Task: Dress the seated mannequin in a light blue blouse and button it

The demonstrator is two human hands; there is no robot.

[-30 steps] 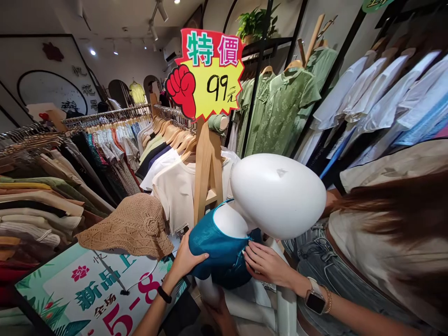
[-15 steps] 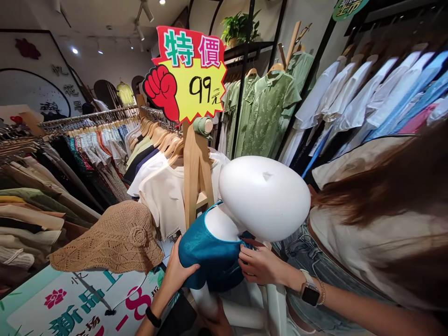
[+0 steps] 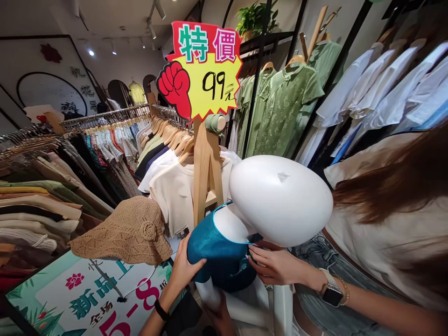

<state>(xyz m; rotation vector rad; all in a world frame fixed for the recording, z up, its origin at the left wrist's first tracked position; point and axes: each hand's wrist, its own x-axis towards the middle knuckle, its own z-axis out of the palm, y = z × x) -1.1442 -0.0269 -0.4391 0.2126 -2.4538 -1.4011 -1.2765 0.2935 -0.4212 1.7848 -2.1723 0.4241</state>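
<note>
A white mannequin [image 3: 280, 200] with a smooth egg-shaped head wears a teal short-sleeved top [image 3: 224, 254] and leans forward below me. My left hand [image 3: 187, 263], a black band on its wrist, wraps the sleeve and shoulder, thumb over the front and fingers behind. At the neckline under the head, the bent fingers of my right hand [image 3: 273, 266] pinch the cloth edge; this wrist carries a watch [image 3: 331, 290]. The exact fastening there is hidden by fingers and head. Another hand [image 3: 222, 317], partly hidden, is beneath the mannequin's arm.
A person [image 3: 388, 233] stands close on the right. A knitted brown hat [image 3: 131, 231] sits over a printed sign board [image 3: 56, 284] at left. Behind are a wooden stand [image 3: 206, 172], a price sign [image 3: 203, 70] and racks of clothes [image 3: 115, 149].
The view has shifted left, so everything sits further right in the picture. Both hands stay on the teal top; the right fingers have shifted slightly at the neckline.
</note>
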